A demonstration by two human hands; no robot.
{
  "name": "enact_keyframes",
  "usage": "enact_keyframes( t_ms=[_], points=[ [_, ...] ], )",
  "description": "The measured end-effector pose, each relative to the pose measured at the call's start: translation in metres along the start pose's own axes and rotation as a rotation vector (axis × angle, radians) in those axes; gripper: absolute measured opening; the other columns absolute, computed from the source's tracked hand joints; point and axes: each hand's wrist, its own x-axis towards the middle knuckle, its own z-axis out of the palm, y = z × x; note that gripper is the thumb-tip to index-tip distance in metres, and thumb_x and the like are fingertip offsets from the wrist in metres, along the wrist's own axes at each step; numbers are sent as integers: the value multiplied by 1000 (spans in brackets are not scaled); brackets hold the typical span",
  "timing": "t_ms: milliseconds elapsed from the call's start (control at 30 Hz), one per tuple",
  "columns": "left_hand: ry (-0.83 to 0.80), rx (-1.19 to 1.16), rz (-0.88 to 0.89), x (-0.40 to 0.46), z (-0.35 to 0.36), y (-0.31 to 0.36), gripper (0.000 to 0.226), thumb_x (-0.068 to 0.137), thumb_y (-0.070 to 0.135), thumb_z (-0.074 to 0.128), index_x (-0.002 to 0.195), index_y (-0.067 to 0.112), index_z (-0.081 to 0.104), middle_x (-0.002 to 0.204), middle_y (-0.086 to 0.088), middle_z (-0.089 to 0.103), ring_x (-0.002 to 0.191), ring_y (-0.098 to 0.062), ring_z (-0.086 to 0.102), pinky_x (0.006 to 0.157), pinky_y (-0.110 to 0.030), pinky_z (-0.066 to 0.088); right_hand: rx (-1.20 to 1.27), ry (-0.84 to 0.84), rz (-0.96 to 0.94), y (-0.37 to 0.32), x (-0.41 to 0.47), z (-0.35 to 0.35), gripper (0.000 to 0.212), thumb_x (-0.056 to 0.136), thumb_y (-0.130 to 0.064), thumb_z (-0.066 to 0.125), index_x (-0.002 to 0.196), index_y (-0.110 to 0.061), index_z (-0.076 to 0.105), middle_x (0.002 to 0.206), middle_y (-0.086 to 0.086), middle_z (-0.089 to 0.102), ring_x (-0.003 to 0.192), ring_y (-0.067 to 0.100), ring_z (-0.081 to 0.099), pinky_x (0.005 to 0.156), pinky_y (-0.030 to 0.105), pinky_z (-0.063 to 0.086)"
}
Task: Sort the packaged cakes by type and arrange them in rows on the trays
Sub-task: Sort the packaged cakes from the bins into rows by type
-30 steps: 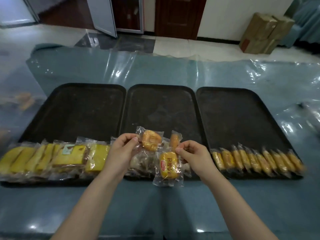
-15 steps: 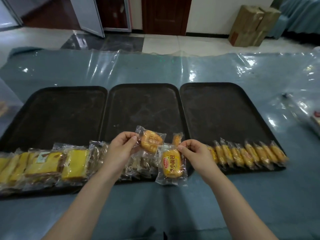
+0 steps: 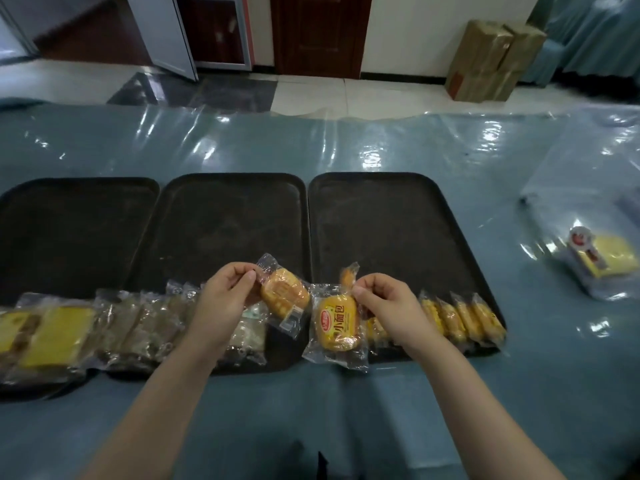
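Observation:
Three black trays lie side by side: left tray (image 3: 69,216), middle tray (image 3: 232,216), right tray (image 3: 391,216). My left hand (image 3: 225,303) pinches the wrapper corner of a round golden cake packet (image 3: 284,296) above the middle tray's front. My right hand (image 3: 388,306) pinches the top of an orange bread packet with red label (image 3: 337,323), which hangs over the gap between the middle and right trays. A small orange packet (image 3: 348,275) sticks up behind my right fingers. Yellow cake slices (image 3: 55,334) and brownish packets (image 3: 142,327) line the front left; small yellow rolls (image 3: 464,317) line the right tray's front.
The table (image 3: 346,410) is covered in blue cloth under clear plastic. A pile of packaged cakes (image 3: 602,265) lies at the far right. Cardboard boxes (image 3: 491,60) stand on the floor beyond the table, near a dark door.
The view has swung to the right, bringing the pile at the far right into sight. Both hands keep holding their packets at about the same place over the trays' front.

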Motion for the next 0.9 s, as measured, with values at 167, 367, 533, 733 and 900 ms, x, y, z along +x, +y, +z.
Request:
enact_keyframes(
  t_ms=[167,367,533,733,900],
  points=[
    [21,39,-3,-3,60,-6,20,101,7,48,91,8,65,85,-9,67,79,-21,62,71,-39,55,18,14,10,27,2,-63,10,96,-18,63,89,-12,68,73,-1,64,68,11,59,73,33,54],
    [25,278,-5,8,110,-26,21,100,9,50,92,17,67,85,-4,68,76,-16,61,69,-32,50,-8,16,70,54,2,-124,12,97,-20,61,90,-11,68,76,2,67,69,15,61,75,39,56],
    [-82,488,-58,28,135,-49,19,100,12,50,92,21,64,88,-1,69,82,-20,64,71,-33,50,-40,16,87,63,-2,-152,14,98,-20,60,92,-10,67,77,2,67,69,13,61,63,25,52],
    [-67,588,-31,37,159,-65,18,101,16,47,95,24,62,94,1,67,83,-17,61,71,-32,48,-68,-15,139,75,-4,-167,16,97,-29,61,87,-18,67,77,4,71,60,15,64,53,31,51],
    [111,837,172,32,162,-82,23,102,29,44,117,26,61,117,8,62,118,-15,51,107,-48,33,-82,-8,141,79,-3,-172,15,96,-28,61,87,-18,68,83,6,73,76,23,70,75,43,60]
  ],
)
